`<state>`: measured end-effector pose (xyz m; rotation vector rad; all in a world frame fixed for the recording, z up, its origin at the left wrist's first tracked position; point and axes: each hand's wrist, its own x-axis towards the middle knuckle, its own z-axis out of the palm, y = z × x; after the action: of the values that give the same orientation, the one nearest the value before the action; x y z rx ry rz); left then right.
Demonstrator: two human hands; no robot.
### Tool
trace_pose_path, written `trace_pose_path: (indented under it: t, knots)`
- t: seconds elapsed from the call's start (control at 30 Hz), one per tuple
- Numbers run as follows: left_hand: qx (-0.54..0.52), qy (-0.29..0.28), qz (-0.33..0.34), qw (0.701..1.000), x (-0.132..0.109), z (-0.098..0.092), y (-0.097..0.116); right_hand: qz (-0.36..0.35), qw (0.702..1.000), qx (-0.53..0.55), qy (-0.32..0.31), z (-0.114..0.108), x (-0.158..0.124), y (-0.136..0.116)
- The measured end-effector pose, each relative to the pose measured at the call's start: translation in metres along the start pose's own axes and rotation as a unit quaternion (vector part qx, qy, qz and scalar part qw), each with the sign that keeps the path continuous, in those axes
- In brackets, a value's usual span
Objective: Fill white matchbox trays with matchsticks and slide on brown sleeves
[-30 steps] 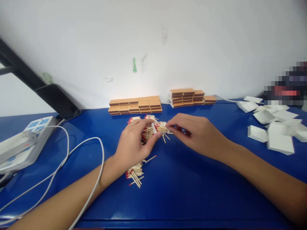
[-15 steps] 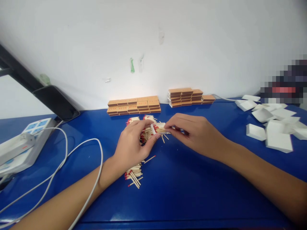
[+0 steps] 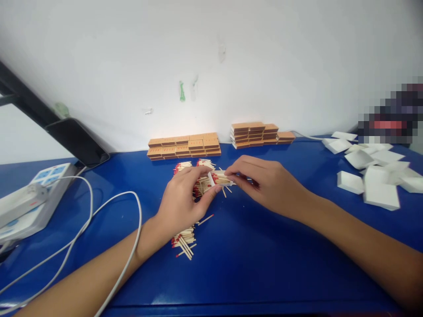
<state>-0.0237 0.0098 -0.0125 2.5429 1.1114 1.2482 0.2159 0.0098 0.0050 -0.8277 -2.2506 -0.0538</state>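
The left hand [image 3: 180,193] pinches a white tray [image 3: 210,178] at one end, among loose matches [image 3: 201,188] on the blue table [image 3: 264,264]. The right hand [image 3: 274,185] bunches its fingertips at the tray's contents; whether they grip any cannot be told. A white cable [image 3: 139,215] crosses the left forearm. Matchboxes [image 3: 183,151] line the wall behind; spare trays [image 3: 381,196] lie right, a power strip [image 3: 54,200] left.

Glossy blue counter [image 3: 257,259]: red-tipped wooden matches [image 3: 183,237] in piles, stacked orange cardboard matchboxes [image 3: 183,151], heaped white card trays [image 3: 381,196], white plastic power strip [image 3: 58,189].
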Motion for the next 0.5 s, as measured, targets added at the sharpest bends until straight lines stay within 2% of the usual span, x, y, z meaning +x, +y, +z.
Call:
trace_pose_path:
  t: [0.2,0.5]
  knots:
    - [-0.001,-0.007,0.006,1.0,-0.0002,0.0007,0.0,-0.002,1.0,0.007,-0.011,0.0012,-0.0007,-0.0012]
    - [-0.006,-0.011,0.004,1.0,0.0001,-0.0004,0.0006,0.012,1.0,0.01,0.013,-0.002,0.0003,-0.0041]
